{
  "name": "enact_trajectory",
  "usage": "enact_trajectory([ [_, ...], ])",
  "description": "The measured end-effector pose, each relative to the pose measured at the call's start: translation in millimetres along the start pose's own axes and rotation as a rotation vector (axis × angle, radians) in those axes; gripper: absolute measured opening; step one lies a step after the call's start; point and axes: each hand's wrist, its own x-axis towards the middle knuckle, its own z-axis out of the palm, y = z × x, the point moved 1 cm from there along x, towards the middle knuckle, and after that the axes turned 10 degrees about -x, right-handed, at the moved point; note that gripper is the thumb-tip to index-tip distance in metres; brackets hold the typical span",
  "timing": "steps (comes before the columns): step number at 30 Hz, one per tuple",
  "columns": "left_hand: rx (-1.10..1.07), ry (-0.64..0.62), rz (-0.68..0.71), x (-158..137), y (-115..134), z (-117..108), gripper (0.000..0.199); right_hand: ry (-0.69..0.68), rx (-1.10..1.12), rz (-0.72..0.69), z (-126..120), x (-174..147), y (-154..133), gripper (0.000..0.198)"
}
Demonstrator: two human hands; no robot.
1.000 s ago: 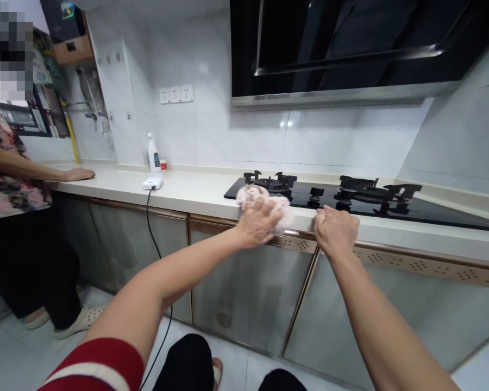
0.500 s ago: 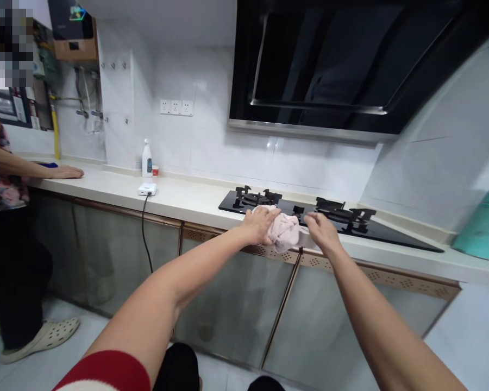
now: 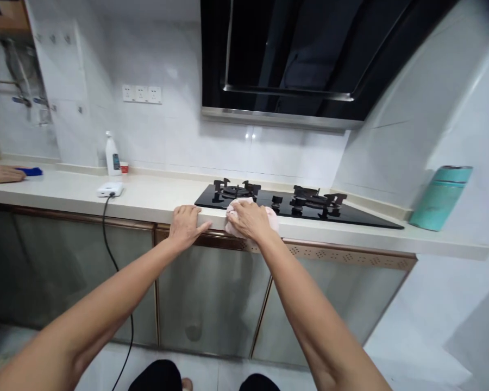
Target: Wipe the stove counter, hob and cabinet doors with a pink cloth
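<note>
My right hand [image 3: 250, 218] presses a pale pink cloth [image 3: 273, 218] against the front edge of the counter, just before the black gas stove [image 3: 287, 209]. Part of the cloth is hidden under the fingers. To the left, my left hand [image 3: 185, 225] rests on the edge of the white countertop [image 3: 158, 194], thumb held apart and nothing in it. The stove's left burner [image 3: 236, 190] is behind the cloth, and its right burner [image 3: 320, 200] lies farther right.
A white bottle [image 3: 113, 156], a small red cup [image 3: 124, 167] and a white device [image 3: 110, 189] with a black cable [image 3: 108, 244] stand left. Another person's hand [image 3: 2, 174] lies beside a blue cloth [image 3: 32, 171]. A teal flask [image 3: 440, 200] stands right, below the black range hood [image 3: 293, 54].
The pink cloth has passed from my left hand to my right. My left hand has moved left onto the counter edge. The view has turned to the right.
</note>
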Motion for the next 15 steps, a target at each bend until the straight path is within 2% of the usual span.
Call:
enact_trajectory([
  [2, 0.022, 0.086, -0.045, -1, 6, 7, 0.048, -0.023, 0.034, 0.001, -1, 6, 8, 0.05],
  [7, -0.025, 0.118, 0.008, 1, 7, 8, 0.042, -0.073, 0.165, 0.106, 1, 18, 55, 0.048],
  [12, -0.044, 0.125, 0.05, -2, 1, 1, 0.037, -0.098, 0.227, 0.317, 13, 21, 125, 0.043],
  [15, -0.036, 0.164, 0.064, -3, 3, 4, 0.038, -0.077, 0.168, 0.496, 27, 12, 185, 0.046],
])
